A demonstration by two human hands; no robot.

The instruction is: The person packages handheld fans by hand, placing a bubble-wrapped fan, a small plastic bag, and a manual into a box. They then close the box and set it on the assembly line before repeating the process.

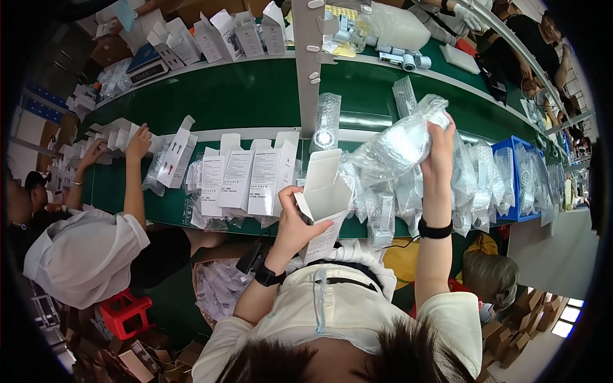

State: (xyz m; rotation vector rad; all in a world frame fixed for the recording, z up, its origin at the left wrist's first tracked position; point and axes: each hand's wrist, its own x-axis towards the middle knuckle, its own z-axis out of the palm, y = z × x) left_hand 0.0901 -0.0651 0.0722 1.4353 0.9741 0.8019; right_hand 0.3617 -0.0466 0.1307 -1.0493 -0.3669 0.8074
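My left hand (295,225) is closed round a white cardboard box (326,191) with its top flaps standing open, tilted in front of my body. Up and to the right of it, my right hand (439,148) grips a bubble-wrapped item (394,145) by its right end. The wrap is clear and shiny, so what lies inside is hard to make out. Its lower left end hangs near the box's open top, apart from it. Just left of my left hand, white printed boxes (236,179) stand in a row with raised flaps.
More bubble-wrapped packs (472,179) crowd the green table on the right, beside a blue bin (511,153) of bagged items. A metal post (308,83) rises ahead. At left, a co-worker in a white top (83,255) handles boxes. Open boxes (220,35) line the shelf.
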